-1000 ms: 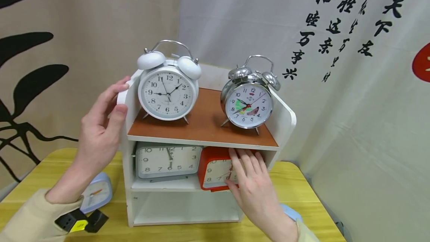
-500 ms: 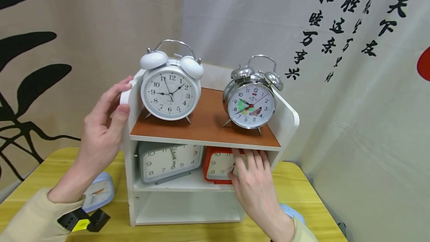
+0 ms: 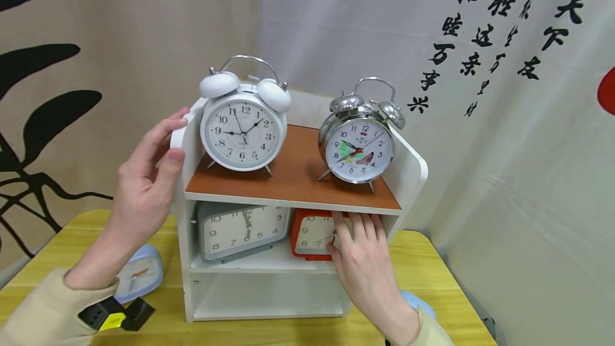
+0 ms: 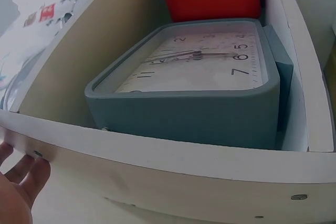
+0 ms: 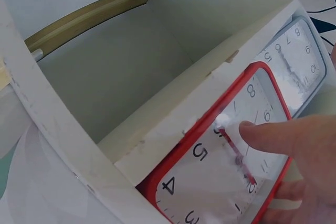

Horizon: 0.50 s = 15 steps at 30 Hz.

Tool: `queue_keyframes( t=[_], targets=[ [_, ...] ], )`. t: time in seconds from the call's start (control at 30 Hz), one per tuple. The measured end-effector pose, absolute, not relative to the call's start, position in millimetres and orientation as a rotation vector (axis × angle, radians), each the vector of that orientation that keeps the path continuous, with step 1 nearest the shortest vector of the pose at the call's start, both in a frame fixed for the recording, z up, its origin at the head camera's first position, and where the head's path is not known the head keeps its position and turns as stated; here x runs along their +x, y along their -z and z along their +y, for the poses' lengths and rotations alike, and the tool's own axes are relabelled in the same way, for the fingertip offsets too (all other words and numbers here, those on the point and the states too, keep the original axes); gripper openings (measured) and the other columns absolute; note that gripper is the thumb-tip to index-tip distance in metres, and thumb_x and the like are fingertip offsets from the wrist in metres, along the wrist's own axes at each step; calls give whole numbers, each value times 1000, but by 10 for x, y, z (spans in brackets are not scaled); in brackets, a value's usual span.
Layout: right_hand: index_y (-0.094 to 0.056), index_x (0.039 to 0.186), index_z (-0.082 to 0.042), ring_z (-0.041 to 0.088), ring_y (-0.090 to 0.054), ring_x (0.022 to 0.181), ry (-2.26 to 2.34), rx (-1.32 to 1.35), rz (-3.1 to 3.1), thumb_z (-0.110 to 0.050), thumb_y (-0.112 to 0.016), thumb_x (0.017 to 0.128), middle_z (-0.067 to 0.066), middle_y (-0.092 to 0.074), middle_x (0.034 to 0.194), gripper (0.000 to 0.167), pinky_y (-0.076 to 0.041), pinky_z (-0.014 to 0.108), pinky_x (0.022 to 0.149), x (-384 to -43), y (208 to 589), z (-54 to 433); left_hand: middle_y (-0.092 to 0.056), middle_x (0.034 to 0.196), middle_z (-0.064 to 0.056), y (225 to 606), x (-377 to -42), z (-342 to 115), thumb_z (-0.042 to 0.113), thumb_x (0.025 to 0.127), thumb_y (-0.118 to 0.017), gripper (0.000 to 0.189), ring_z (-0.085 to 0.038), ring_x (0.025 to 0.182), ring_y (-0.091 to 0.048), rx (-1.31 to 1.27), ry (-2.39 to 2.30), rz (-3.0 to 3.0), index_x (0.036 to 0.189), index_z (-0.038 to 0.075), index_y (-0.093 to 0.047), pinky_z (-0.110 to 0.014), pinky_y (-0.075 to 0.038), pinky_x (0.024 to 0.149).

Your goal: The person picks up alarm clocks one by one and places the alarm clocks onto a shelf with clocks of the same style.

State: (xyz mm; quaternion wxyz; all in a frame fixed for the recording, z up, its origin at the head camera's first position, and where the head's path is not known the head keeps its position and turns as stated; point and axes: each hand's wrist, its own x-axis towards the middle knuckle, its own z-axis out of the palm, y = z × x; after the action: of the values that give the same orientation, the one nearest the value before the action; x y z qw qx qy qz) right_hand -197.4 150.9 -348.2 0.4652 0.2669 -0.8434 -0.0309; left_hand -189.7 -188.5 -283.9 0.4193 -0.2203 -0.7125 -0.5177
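Observation:
A small shelf unit stands on the table. On its middle level, my right hand holds a red square clock, with the thumb over its face and the fingers at its top. A grey-blue rectangular clock stands turned at an angle beside it, its right end close to the red one. In the right wrist view, my thumb lies over the red clock's dial. My left hand touches the outer side and front edge of the shelf's left panel, its thumb and fingers spread apart.
On the brown top level stand a white twin-bell alarm clock and a silver twin-bell alarm clock. A light-blue clock lies on the yellow table at left. Another light-blue thing is partly hidden behind my right wrist.
The red clock has gone farther back into the middle level with my right hand. The grey-blue clock has turned, its right end now farther back. My left hand stays at the panel.

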Motion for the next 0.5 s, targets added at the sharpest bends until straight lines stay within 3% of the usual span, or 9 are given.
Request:
queue_keyframes(
  t=[0.5],
  targets=[
    [-64, 128, -7, 39, -65, 113, 74, 678, -2096, -19, -100, 67, 16, -69, 124, 72, -55, 56, 102, -2040, 3484, 1493, -49, 165, 3, 2837, -1880, -1884, 10, 110, -52, 41, -1, 146, -52, -548, 1296, -1801, 151, 7, -52, -6, -45, 110]
  ],
)
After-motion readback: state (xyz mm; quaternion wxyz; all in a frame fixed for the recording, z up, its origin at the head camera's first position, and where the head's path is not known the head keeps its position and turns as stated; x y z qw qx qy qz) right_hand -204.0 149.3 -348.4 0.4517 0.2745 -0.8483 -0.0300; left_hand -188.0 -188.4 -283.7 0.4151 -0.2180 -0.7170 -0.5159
